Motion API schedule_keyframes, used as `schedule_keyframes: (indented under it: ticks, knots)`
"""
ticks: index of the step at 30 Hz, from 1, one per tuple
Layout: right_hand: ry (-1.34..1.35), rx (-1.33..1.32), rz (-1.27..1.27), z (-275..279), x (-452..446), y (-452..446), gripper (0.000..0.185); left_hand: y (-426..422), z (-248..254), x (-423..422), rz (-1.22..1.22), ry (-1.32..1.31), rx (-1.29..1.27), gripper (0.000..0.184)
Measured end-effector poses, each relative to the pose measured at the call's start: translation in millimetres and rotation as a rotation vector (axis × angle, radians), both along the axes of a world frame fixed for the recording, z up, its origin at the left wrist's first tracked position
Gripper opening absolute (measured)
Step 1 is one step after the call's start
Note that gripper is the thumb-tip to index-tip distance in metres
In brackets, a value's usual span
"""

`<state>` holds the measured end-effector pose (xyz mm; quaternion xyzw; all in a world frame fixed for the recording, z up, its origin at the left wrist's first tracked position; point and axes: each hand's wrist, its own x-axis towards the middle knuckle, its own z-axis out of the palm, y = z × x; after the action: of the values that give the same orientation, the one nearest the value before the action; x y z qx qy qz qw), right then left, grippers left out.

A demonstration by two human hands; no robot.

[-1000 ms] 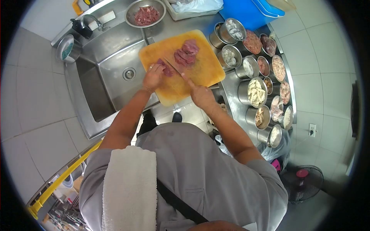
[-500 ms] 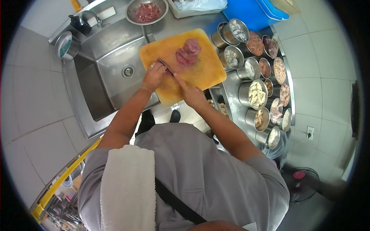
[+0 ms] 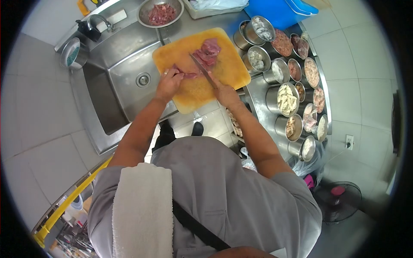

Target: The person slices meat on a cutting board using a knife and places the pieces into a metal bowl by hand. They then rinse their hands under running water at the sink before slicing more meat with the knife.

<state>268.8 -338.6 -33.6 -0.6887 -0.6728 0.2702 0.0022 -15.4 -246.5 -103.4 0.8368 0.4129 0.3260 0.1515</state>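
A person's right grip [image 3: 225,93] is closed around a knife [image 3: 201,68], blade angled over a yellow cutting board [image 3: 195,98]. The left grip [image 3: 168,84], fingers curled, touches a strip of raw meat [image 3: 189,75]; whether it pinches is unclear. Larger meat pieces [image 3: 208,52] lie beyond, beside a sink [image 3: 124,79].

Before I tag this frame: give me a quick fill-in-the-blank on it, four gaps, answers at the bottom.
1. The right hand grips a ____.
2. The left hand touches a strip of meat lying on the yellow ____.
3. A white towel drapes over the person's ____ shoulder.
4. The large container beside the metal pots is coloured ____.

Missing words: knife; cutting board; left; blue.
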Motion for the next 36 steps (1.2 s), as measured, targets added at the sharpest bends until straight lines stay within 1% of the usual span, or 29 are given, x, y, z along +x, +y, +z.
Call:
schedule_keyframes:
  ticks: [3, 5, 6, 8, 10, 12, 13, 15, 16, 17, 18, 19, 21, 23, 25, 27, 28, 29, 30, 31, 33, 34, 35, 36]
  knots:
    - [-0.013, -0.014, -0.073, 16.9, -0.2, -6.4, 0.088, 2.7, -2.4, -0.7, -0.02, 0.008, 0.039, 0.012]
    - [0.029, 0.094, -0.048, 27.1, -5.5, -21.6, 0.085, -0.2, -2.2, -2.7, -0.045, -0.033, 0.064, 0.014]
    - [0.03, 0.098, -0.042, 33.7, -9.1, -27.6, 0.085, -0.9, -0.7, -5.3, -0.068, -0.073, 0.088, 0.015]
    - [0.007, 0.056, -0.038, 44.4, -17.3, -40.5, 0.085, -6.8, 16.6, -7.4, -0.044, -0.073, 0.125, 0.018]
    - [-0.006, 0.026, -0.025, 50.2, -18.8, -52.2, 0.085, -10.9, 16.7, -12.3, -0.027, -0.071, 0.15, 0.022]
    - [-0.02, 0.0, -0.017, 48.4, -19.8, -57.6, 0.084, -7.3, 13.8, -15.1, 0.153, -0.08, -0.028, 0.027]
    - [-0.027, 0.001, 0.0, 45.4, -20.0, -60.4, 0.085, -2.7, 13.4, -15.9, 0.149, -0.078, -0.031, 0.027]
    - [-0.037, -0.002, 0.011, 47.3, -22.8, -62.9, 0.086, 8.0, 14.6, -14.6, 0.027, -0.074, 0.003, 0.022]
    - [-0.045, -0.063, -0.014, 52.2, -27.5, -60.5, 0.086, 12.1, 16.4, -12.3, 0.023, -0.077, 0.002, 0.022]
    - [-0.052, -0.122, -0.038, 55.2, -30.5, -58.3, 0.086, 16.0, 18.3, -9.7, -0.001, 0.023, -0.007, 0.022]
    - [-0.053, -0.122, -0.044, 54.1, -30.8, -56.8, 0.086, 20.5, 20.2, -8.4, -0.026, 0.123, -0.016, 0.023]
    - [-0.055, -0.109, -0.063, 51.1, -30.4, -55.5, 0.086, 27.4, 22.5, -9.0, -0.032, 0.122, -0.016, 0.023]
    - [-0.059, -0.098, -0.088, 39.6, -25.9, -57.7, 0.086, 39.8, 26.2, -12.2, -0.067, 0.326, -0.168, 0.029]
    - [-0.056, 0.064, -0.052, 24.9, -18.5, -60.7, 0.086, 43.0, 28.2, -15.8, -0.034, 0.308, -0.164, 0.028]
    - [-0.046, 0.057, -0.065, 24.8, -18.2, -61.3, 0.084, 47.7, 22.7, -21.1, 0.005, 0.293, -0.161, 0.027]
    - [-0.035, 0.049, -0.078, 30.9, -21.3, -60.3, 0.083, 54.9, 16.9, -21.8, -0.094, 0.162, -0.364, 0.022]
    - [0.015, -0.016, -0.097, 42.9, -25.4, -58.5, 0.082, 53.9, 18.1, -21.0, -0.096, 0.163, -0.365, 0.022]
    - [0.065, -0.08, -0.114, 49.4, -27.8, -57.1, 0.082, 50.7, 19.0, -19.8, -0.03, 0.069, -0.283, 0.019]
    - [0.066, -0.08, -0.114, 48.7, -28.3, -56.7, 0.082, 46.4, 20.6, -18.8, 0.037, -0.025, -0.201, 0.018]
    - [0.042, -0.073, -0.077, 47.5, -28.3, -56.1, 0.083, 41.2, 22.3, -18.5, 0.038, -0.024, -0.201, 0.018]
    - [0.018, -0.063, -0.034, 45.4, -26.3, -51.2, 0.083, 33.4, 24.4, -15.9, 0.118, -0.027, 0.057, 0.018]
    - [0.004, -0.004, 0.011, 44.2, -26.2, -50.4, 0.085, 28.9, 24.4, -12.9, 0.122, -0.025, 0.056, 0.018]
    - [-0.009, 0.052, 0.056, 42.8, -27.2, -51.6, 0.087, 22.1, 23.4, -9.9, 0.035, -0.022, 0.081, 0.016]
    - [-0.006, 0.046, 0.06, 46.3, -29.6, -50.3, 0.087, 16.8, 17.8, -8.8, -0.052, -0.02, 0.105, 0.014]
